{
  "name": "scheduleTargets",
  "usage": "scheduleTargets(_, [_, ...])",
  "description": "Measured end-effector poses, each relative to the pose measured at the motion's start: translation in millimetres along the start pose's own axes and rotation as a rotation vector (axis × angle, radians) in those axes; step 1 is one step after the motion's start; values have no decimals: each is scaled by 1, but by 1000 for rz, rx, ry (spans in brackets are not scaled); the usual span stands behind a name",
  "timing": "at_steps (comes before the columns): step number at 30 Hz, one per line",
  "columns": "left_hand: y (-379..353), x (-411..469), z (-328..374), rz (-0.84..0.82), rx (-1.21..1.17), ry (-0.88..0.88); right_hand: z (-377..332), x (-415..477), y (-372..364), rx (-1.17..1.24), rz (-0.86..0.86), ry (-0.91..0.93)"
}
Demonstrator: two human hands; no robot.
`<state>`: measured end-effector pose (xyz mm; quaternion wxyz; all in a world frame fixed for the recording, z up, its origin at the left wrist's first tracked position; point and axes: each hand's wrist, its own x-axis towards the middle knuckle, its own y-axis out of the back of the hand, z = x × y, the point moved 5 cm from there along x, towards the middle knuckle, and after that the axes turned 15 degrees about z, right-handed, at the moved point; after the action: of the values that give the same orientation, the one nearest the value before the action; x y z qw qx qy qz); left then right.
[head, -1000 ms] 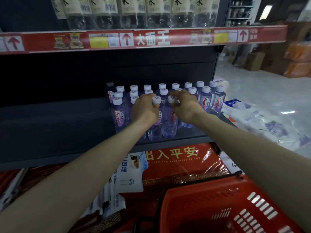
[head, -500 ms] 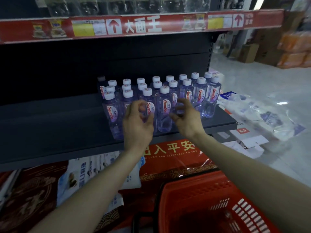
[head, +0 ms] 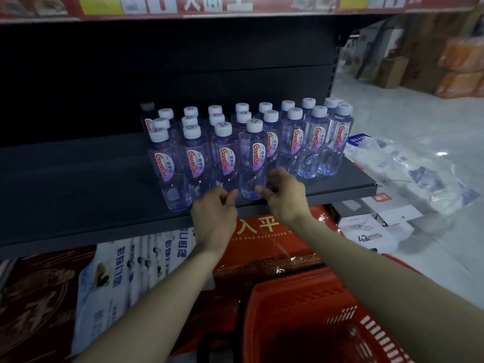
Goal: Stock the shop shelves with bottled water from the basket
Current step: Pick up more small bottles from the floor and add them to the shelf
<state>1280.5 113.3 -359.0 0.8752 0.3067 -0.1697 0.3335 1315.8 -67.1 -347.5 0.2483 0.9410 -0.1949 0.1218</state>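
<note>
While upright on the shelf (head: 78,184), clear white-capped bottles (head: 252,163); left hand (head: 214,216), right hand (head: 285,197) slack, empty.

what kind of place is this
Most likely a small shop: a dark metal shelf holds rows of water bottles, a red label strip runs along the shelf above, and a red shopping basket sits below.

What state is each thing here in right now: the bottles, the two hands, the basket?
Water bottles: upright, capped, grouped in rows on the shelf.
Left hand: holds nothing, fingers loosely curled, before the shelf edge.
Right hand: holds nothing, fingers relaxed near the bottles' bases.
Basket: below the shelf, inside too dark to tell.
</note>
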Motion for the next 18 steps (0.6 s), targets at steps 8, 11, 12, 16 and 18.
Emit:
scheduleTargets(8, [-3,-6,-4,78,28,20,3,-3,-8,20,44,-48])
scheduleTargets(11, [-2,-5,-3,41,-2,38,-1,-8,-5,14,20,-46])
scheduleTargets(12, [0,-4,-2,16,-20,46,-2,-10,-2,8,21,-37])
scheduleTargets(16, [12,-8,9,-113,-158,64,-19,-20,18,-14,88,-13])
scheduleTargets(18, [20,-12,14,-147,-177,76,-28,-26,28,-16,92,-5])
